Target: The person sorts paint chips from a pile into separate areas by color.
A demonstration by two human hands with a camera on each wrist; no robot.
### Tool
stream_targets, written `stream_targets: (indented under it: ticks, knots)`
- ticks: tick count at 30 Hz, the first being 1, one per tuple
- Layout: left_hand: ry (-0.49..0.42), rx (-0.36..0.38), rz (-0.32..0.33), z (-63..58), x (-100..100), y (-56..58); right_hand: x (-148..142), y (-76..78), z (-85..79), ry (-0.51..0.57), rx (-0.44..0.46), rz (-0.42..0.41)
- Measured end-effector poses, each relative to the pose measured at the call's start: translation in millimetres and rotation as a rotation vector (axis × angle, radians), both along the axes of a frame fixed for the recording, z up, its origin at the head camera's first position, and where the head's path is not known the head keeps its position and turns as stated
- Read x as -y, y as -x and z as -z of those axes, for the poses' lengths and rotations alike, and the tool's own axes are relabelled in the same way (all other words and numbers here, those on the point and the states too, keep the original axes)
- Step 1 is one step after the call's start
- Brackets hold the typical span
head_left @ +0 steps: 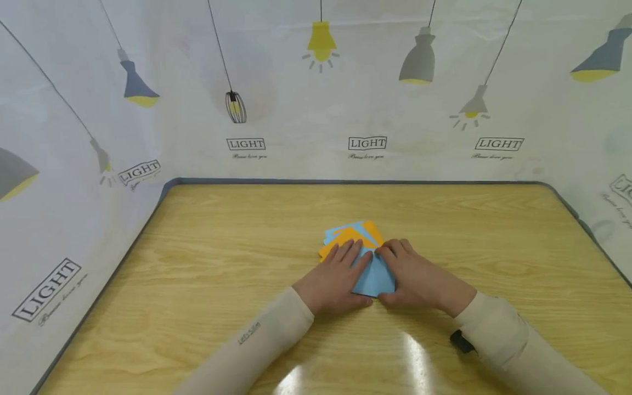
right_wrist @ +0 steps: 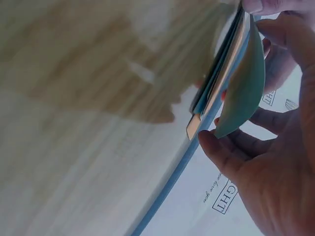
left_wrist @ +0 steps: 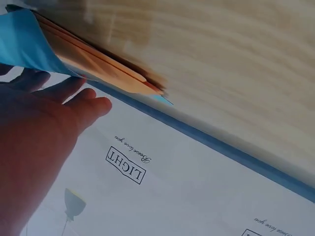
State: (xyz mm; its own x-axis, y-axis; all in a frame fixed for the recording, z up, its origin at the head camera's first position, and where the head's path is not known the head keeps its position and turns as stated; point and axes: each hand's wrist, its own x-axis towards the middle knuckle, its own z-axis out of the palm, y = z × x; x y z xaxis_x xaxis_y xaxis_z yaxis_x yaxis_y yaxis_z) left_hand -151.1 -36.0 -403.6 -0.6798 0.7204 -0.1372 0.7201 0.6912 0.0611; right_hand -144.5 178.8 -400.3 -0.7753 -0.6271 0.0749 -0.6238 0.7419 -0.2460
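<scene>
In the head view, several blue and orange paper sheets lie in a loose, fanned stack, an orange sheet (head_left: 373, 232) showing at the far side. Nearest the person is a blue sheet (head_left: 376, 277), between both hands. My left hand (head_left: 336, 280) rests across it with fingers stretched out over the stack and its thumb at the near edge. On the other side, my right hand (head_left: 419, 277) holds the blue sheet by its right side, thumb at the near corner, fingertips at the far one. From the right wrist, that blue sheet (right_wrist: 243, 88) appears bowed upward between thumb and fingers.
The papers lie on a wood-grain table (head_left: 222, 236) with a dark blue edge (head_left: 345, 181). White sheeting (head_left: 276, 99) printed with lamps and the word LIGHT rises behind and at both sides. A small black object (head_left: 462, 341) shows at the right sleeve.
</scene>
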Motion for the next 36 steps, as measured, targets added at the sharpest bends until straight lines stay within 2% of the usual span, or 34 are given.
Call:
stream_targets:
  ticks: [2, 4, 7, 9, 15, 19, 24, 27, 32, 36]
  knots:
    - [0.002, -0.042, 0.022, -2.5, -3.2, 4.2, -2.9, 0.6, 0.1, 0.021, -0.022, -0.016]
    - [-0.014, -0.054, 0.039, -4.9, -4.1, 7.9, -4.9, 0.7, -0.8, 0.037, -0.008, -0.031]
    - [-0.079, -0.012, 0.036, -9.2, 0.8, 8.7, -3.9, -1.1, -4.3, 0.063, 0.052, -0.050]
    - [-0.114, 0.001, 0.026, -12.1, 9.9, 5.2, 2.1, -3.0, -7.4, 0.079, 0.089, -0.068]
    - [-0.136, -0.018, -0.009, -22.9, 49.9, -16.1, 39.2, -11.0, -18.8, 0.094, 0.092, -0.188]
    - [-0.137, 0.015, -0.070, -30.2, 78.6, -33.9, 72.3, -15.6, -22.9, 0.057, 0.069, -0.275]
    - [-0.084, 0.093, -0.168, -36.3, 106.1, -56.3, 113.1, -20.8, -16.9, 0.009, 0.139, -0.352]
    - [-0.038, 0.108, -0.206, -37.1, 115.0, -65.4, 132.5, -26.5, -9.1, -0.045, 0.158, -0.384]
    - [0.014, 0.070, -0.232, -37.0, 116.1, -64.8, 141.7, -32.9, -6.7, -0.136, 0.091, -0.406]
    - [0.018, 0.063, -0.215, -34.5, 114.8, -56.6, 132.7, -31.7, -9.5, -0.127, 0.089, -0.403]
